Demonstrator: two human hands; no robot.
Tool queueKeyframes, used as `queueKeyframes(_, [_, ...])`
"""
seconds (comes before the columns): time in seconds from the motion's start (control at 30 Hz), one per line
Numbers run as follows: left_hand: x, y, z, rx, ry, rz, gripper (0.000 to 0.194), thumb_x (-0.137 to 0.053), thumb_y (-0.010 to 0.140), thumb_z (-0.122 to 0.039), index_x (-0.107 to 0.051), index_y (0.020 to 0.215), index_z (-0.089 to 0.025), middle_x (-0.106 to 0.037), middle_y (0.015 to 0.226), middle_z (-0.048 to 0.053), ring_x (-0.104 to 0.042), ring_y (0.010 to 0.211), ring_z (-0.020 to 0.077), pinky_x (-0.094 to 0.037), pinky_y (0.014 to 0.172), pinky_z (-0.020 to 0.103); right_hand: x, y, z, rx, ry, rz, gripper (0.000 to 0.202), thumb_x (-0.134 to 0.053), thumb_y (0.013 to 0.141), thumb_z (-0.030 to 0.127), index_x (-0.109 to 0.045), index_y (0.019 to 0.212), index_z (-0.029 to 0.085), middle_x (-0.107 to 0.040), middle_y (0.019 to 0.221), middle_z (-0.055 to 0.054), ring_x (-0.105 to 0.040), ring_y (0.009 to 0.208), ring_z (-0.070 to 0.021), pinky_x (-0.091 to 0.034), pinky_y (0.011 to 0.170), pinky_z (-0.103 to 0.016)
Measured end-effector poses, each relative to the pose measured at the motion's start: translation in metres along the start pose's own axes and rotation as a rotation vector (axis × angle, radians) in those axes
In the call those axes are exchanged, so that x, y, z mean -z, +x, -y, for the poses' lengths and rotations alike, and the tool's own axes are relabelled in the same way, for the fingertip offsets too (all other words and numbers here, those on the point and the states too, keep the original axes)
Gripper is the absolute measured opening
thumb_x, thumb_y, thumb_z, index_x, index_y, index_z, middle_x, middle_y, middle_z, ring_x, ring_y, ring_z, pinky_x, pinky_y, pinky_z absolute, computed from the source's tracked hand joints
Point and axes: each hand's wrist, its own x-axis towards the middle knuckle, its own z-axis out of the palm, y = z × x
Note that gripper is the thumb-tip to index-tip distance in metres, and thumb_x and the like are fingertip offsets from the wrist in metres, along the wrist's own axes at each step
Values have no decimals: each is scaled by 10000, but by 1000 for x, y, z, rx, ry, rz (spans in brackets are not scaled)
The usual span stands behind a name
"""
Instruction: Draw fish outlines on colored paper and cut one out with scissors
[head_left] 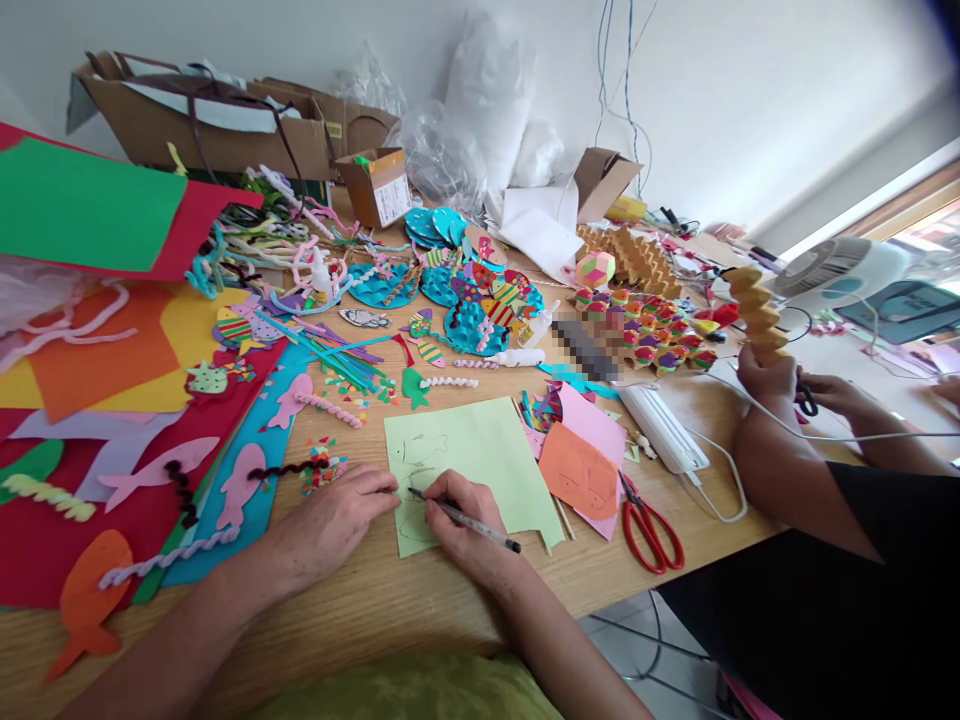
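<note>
A sheet of light green paper (pixel 480 450) lies on the wooden table before me, with fish outlines drawn in dark ink on its left part. My right hand (pixel 469 520) grips a pen (pixel 480 527), its tip on the paper near the drawn lines. My left hand (pixel 337 520) rests flat, fingers stretched out and fingertips at the paper's left edge. Beside the sheet, on the right, are an orange paper piece (pixel 579 470) with drawn outlines and red-handled scissors (pixel 651 525). Pink paper fish (pixel 241 480) with twisted pipe cleaners lie to the left.
Coloured paper sheets (pixel 90 460) cover the left side. Glue bottles (pixel 519 357), blue paper plates (pixel 382 285) and a small cardboard box (pixel 373 188) stand farther back. A white power strip (pixel 664 430) lies on the right, where another person's hands (pixel 769 380) hold folded cardboard (pixel 756 315).
</note>
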Motion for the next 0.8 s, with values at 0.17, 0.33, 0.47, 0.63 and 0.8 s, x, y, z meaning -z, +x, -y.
queueKeyframes(0.17, [0, 1, 0, 0, -8, -10, 475, -321, 741, 52, -667, 996, -150, -645, 1052, 84, -567, 1001, 203, -459, 869, 338, 0, 1, -1, 17, 0, 6, 73, -464, 722, 165, -528, 703, 195, -459, 528, 60, -394, 463, -87, -326, 475, -191])
queueKeyframes(0.33, [2, 1, -1, -1, -15, -3, 490, -323, 703, 72, -670, 981, -135, -647, 1037, 91, -572, 994, 206, -461, 860, 336, 0, 1, -1, 34, -11, 9, 76, -461, 720, 163, -522, 691, 199, -456, 524, 58, -401, 468, -91, -328, 480, -193])
queueKeyframes(0.47, [1, 1, -1, 7, -13, -5, 498, -319, 695, 74, -668, 979, -139, -646, 1039, 85, -571, 993, 202, -461, 858, 335, 1, 1, 0, 40, -16, 8, 76, -459, 719, 162, -515, 685, 200, -467, 529, 56, -399, 465, -89, -325, 477, -193])
queueKeyframes(0.63, [-1, 1, 1, 1, -25, -22, 495, -338, 691, 71, -662, 984, -163, -643, 1036, 69, -565, 997, 192, -455, 869, 328, 0, 1, 0, 40, -16, 8, 81, -456, 720, 155, -516, 690, 199, -459, 524, 60, -395, 461, -87, -325, 476, -192])
queueKeyframes(0.8, [-2, 0, 1, -8, -25, -37, 512, -334, 676, 83, -663, 981, -164, -642, 1030, 70, -566, 986, 195, -456, 857, 329, 0, 1, -1, 50, -16, 6, 83, -456, 716, 148, -511, 681, 199, -448, 518, 65, -385, 454, -84, -321, 471, -191])
